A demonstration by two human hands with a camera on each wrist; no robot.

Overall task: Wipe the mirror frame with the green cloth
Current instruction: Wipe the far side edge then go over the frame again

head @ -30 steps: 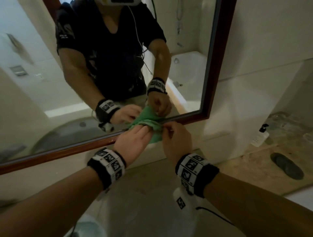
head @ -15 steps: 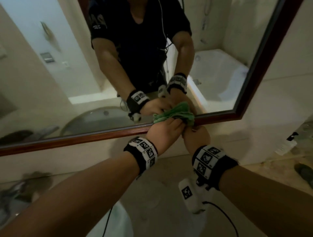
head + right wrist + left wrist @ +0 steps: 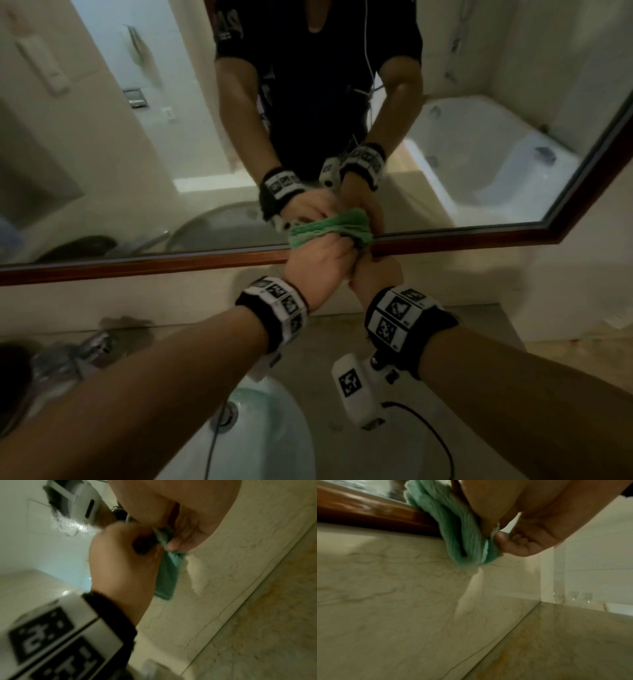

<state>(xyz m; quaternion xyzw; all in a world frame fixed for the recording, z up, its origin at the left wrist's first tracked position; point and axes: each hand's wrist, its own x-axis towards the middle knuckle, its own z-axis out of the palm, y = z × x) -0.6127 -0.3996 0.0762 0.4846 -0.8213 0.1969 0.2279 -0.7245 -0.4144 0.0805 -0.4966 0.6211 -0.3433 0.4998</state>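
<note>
- The left hand (image 3: 318, 262) has its fingers curled round the bunched green cloth (image 3: 329, 230), gripping it from above and behind; seen from the left wrist, the thumb side of this hand lies against the cloth's folds (image 3: 462, 534).
- The right hand (image 3: 373, 274) sits just below and to the right of the left, touching it; its fingertips (image 3: 173, 546) pinch a lower fold of the cloth, and from the left wrist its curled fingers (image 3: 518, 543) show closing on the cloth's hanging edge.
- The cloth is pressed on the bottom rail of the mirror frame (image 3: 171, 262), right of that rail's middle, and its lower end hangs past the rail's lower edge over the marble wall (image 3: 385, 588).
- To the left the wooden rail runs on bare, out to the picture's edge; to the right a shorter bare stretch leads to the frame's lower right corner (image 3: 561, 233), where the side rail turns upward.
- Below the rail the marble wall drops straight to the countertop (image 3: 573, 642), with open air between the hands and the counter.
- A sink basin (image 3: 270, 438) lies under the forearms, a faucet (image 3: 85, 346) well to the left of them.
- Each wrist carries a black band with printed markers (image 3: 397, 318).
</note>
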